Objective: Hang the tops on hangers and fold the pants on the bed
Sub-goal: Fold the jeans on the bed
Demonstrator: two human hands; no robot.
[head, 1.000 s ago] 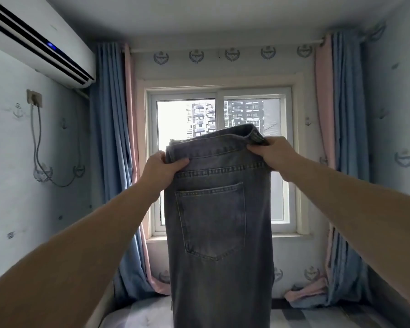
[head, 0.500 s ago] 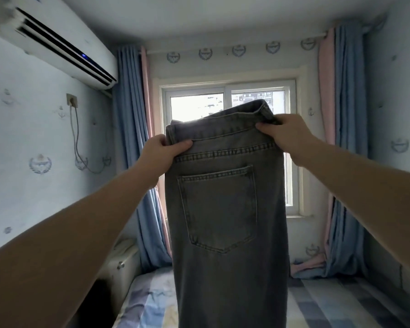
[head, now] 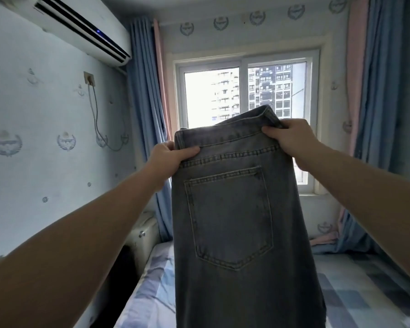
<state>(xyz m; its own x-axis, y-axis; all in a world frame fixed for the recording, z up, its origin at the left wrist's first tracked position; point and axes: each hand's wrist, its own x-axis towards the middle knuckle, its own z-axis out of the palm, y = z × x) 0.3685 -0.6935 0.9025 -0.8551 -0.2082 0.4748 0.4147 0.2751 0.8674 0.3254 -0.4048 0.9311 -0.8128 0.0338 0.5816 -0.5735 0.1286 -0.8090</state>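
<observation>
Your grip has not changed over the last second. Your left hand (head: 168, 159) still pinches the left corner of the waistband of the jeans (head: 232, 221), thumb laid across the front. Your right hand (head: 289, 138) is curled round the right corner and sits a little higher, so the waistband slopes up to the right. What has changed is the height: the jeans now sit lower against the window (head: 211, 98) than a second ago. Your view has also dipped, so far more of the bed (head: 355, 287) shows on both sides of them. I read that as the start of laying them down to fold. Only one back pocket faces you, so they look already doubled leg on leg, which would leave the folds along the length. The legs run out of the bottom of the view, so I cannot tell whether the hems touch the bed. The bed lies open to the right of the jeans, as far as the right curtain (head: 379, 91). On the left, the bed's edge is near the hanging cloth, with a dark gap and a white unit (head: 142, 235) beyond it. Favour the right side, so that no leg slips over that left edge.
</observation>
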